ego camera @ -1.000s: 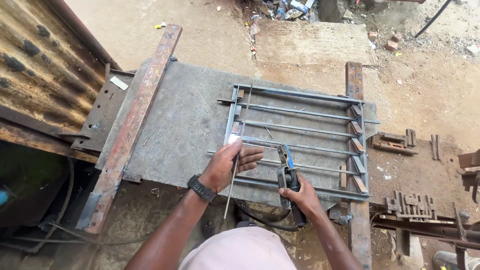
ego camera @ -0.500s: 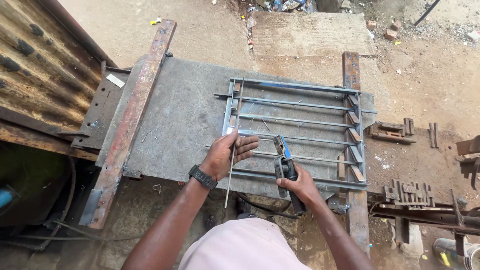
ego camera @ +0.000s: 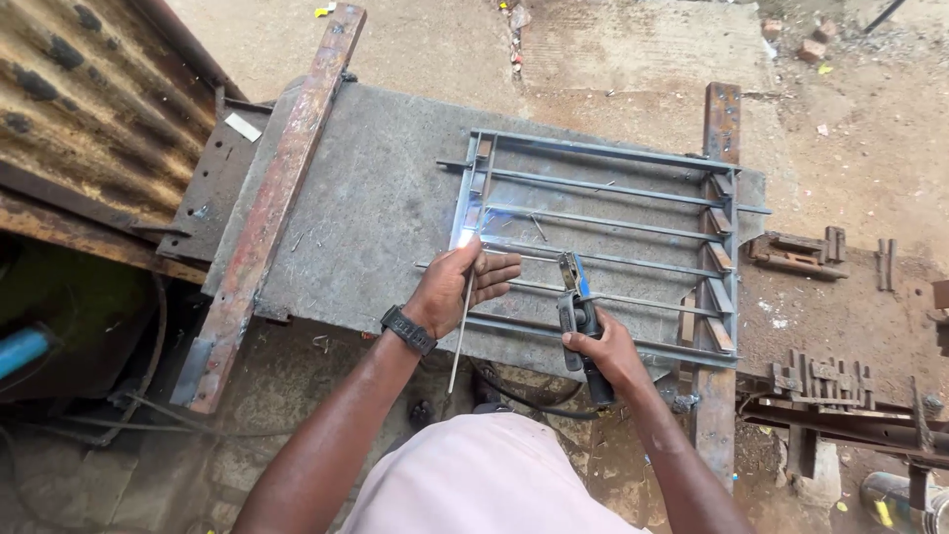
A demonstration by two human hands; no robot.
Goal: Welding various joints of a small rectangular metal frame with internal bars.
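Note:
A metal grille frame with several thin cross bars lies flat on a grey steel plate. My left hand, with a black watch on its wrist, rests on the frame's left part and pinches a thin welding rod. The rod's upper end meets the left rail, where a bright bluish glow shows. My right hand grips a black and blue electrode holder over the lower bars; its jaws point up and away from me.
A long rusty steel beam lies along the plate's left side, and a second rusty bar runs down the right. Corrugated rusty sheet is at far left. Small metal parts lie on the dirt ground at right. A black cable hangs below the plate.
My left hand has shifted slightly up the left rail with the rod, and the glow there is brighter. My right hand keeps the holder in about the same place.

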